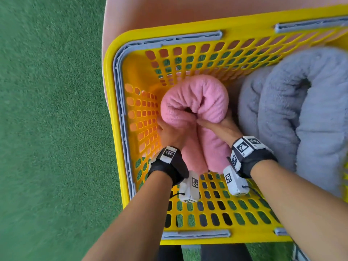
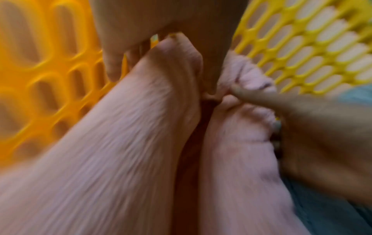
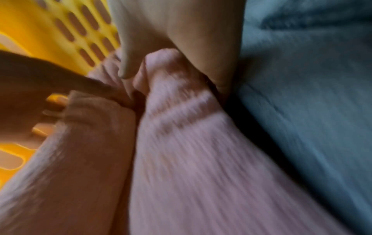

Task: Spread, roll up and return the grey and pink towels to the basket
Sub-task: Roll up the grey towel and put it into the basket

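Observation:
A rolled pink towel (image 1: pixel 195 102), bent double into a U, sits inside the yellow basket (image 1: pixel 116 113) on its left side. My left hand (image 1: pixel 169 130) grips the left limb of the roll and my right hand (image 1: pixel 219 126) grips the right limb, thumbs meeting in the fold. In the left wrist view the pink towel (image 2: pixel 112 151) fills the frame under my left hand (image 2: pixel 141 31). The right wrist view shows the pink towel (image 3: pixel 191 159) under my right hand (image 3: pixel 181 31). A rolled grey towel (image 1: pixel 301 117) lies in the basket's right half, against the pink one.
The basket stands on a pale pink surface (image 1: pixel 150 14), with green turf (image 1: pixel 47 110) to the left. Grey handles (image 1: pixel 180 39) lie folded along the basket's rim. The slotted near wall (image 1: pixel 216 210) rises below my wrists.

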